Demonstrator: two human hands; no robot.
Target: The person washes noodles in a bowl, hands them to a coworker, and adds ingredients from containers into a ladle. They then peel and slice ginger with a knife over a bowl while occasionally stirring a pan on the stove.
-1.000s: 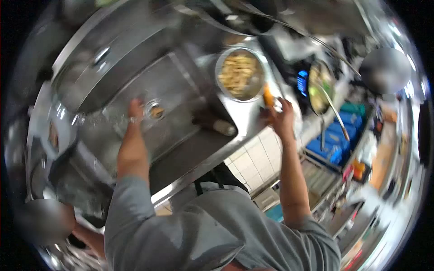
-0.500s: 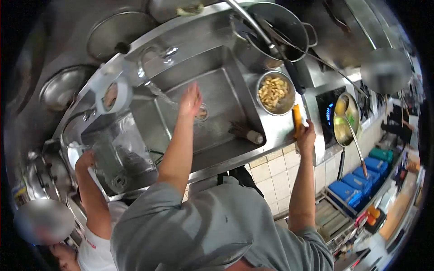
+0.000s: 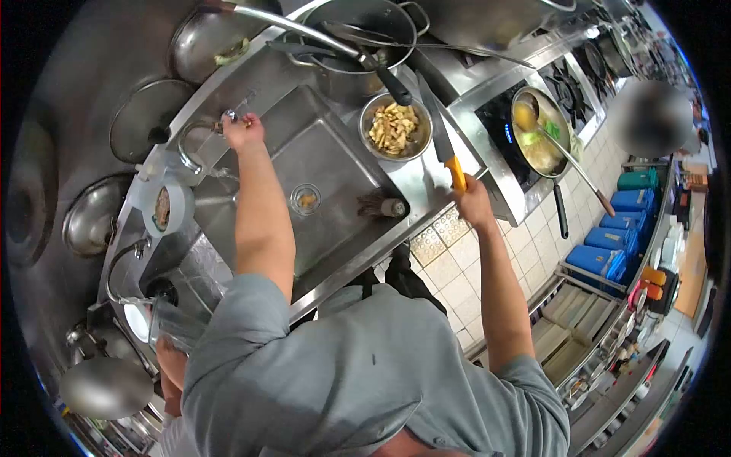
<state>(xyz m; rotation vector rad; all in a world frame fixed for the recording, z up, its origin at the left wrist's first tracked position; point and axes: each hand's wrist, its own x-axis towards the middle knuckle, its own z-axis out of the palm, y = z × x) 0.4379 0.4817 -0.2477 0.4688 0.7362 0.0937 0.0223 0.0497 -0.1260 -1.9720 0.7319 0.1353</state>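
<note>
My left hand point(image 3: 244, 133) reaches across the sink point(image 3: 335, 179), its fingers closed around the tap handle point(image 3: 229, 116). Below the tap spout point(image 3: 186, 148) a short stream of water point(image 3: 221, 174) shows. In my right hand point(image 3: 475, 202) is a large knife point(image 3: 435, 122), held by its yellow handle at the counter's front edge. The blade points away from me, beside a metal bowl point(image 3: 365, 143) of pale, chopped pieces point(image 3: 394, 127). A brush point(image 3: 381, 206) lies in the sink's front right corner, near the drain point(image 3: 305, 199).
A large pot point(image 3: 381, 65) with long-handled tools stands behind the bowl. To the right, a pan point(image 3: 544, 158) with a ladle point(image 3: 575, 167) sits on a lit burner. At left, a co-worker's hand point(image 3: 169, 358) holds a clear container point(image 3: 175, 326) by the second sink.
My left hand has gone from over the sink to the tap handle. My right hand still grips the knife, whose blade now shows broadside. The whole view has shifted.
</note>
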